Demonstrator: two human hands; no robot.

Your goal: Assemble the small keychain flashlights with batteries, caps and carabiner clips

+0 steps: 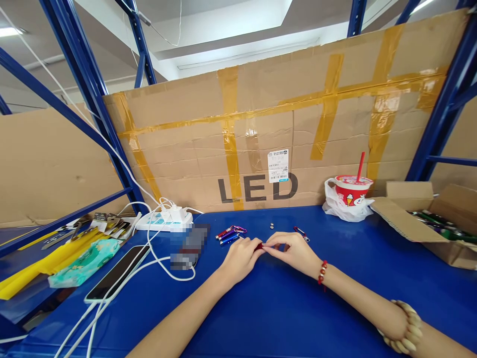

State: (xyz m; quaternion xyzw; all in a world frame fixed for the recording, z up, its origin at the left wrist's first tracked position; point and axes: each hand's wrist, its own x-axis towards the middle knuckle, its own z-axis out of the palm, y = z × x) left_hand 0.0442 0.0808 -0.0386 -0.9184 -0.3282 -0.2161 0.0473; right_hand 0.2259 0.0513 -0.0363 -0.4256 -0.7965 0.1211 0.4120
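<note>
Both hands, left hand (240, 258) and right hand (294, 251), pinch a small red torch (259, 246) on the blue table (283, 308). More torches (230, 233) lie just beyond, to the left

The large dark letters "LED" are printed on the cardboard sheet (283, 124) that is stood along the back of the table, a little below the middle of the frame; the "E" is partly covered by a white label (278, 165). Small print and a code are carried on that label, but they are too small to be read. Pictures are shown on the red cup (351, 189) at the right, and no words can be made out there. A blurred patch is seen left of centre.
</note>
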